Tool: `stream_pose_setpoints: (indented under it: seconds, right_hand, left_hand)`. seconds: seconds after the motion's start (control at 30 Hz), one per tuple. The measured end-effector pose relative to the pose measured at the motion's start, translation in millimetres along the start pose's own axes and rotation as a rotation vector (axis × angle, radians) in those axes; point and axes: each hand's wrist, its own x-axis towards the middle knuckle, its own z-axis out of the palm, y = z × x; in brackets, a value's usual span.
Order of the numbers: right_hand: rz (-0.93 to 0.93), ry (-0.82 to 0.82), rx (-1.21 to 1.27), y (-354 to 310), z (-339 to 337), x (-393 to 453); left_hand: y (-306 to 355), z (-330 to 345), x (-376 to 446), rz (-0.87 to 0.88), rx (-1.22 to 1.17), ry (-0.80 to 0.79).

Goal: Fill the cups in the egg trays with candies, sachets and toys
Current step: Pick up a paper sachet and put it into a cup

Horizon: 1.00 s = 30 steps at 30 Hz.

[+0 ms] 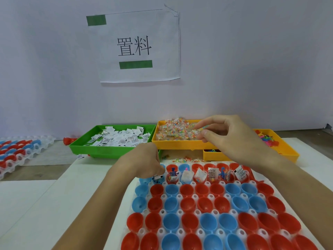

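The right hand point(228, 136) pinches small clear candy packets point(177, 131) (upper middle); the left hand point(146, 163) pinches a white paper sachet point(158, 176); next, fill empty cups.

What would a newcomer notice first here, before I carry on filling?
The big egg tray of red and blue cups fills the near foreground, only its far row holding sachets and toys. Behind it, the right hand reaches over the yellow candy tray, while the left hand is at the filled row's left end beside a sachet. A green tray of white sachets sits left, under a paper sign on the wall.
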Motion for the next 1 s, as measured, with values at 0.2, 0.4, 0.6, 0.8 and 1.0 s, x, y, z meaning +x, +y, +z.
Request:
stream_pose_setpoints:
  seconds: [0.2, 0.4, 0.6, 0.8, 1.0]
  right_hand:
    - [-0.018, 0.007, -0.018, 2.9, -4.0, 0.7]
    - [-0.033, 0.025, -0.018, 5.3, -8.6, 2.6]
    - [-0.033, 0.039, -0.015, 5.9, -12.7, 3.8]
    - [-0.029, 0.051, -0.025, 4.4, -15.7, 4.2]
    - [-0.012, 0.049, -0.008, 3.2, -18.4, 3.8]
  left_hand:
    - [7.2, 1.3, -1.6, 0.001, -0.014, -0.044]
    - [4.2, 3.4, 1.3, -0.011, 0.009, -0.090]
    - [1.4, 2.7, 2.2, 0.032, -0.005, -0.080]
    - [-3.0, -0.8, 1.5, 0.051, -0.036, -0.108]
    - [-5.1, 0.1, 1.7, 0.072, 0.002, -0.127]
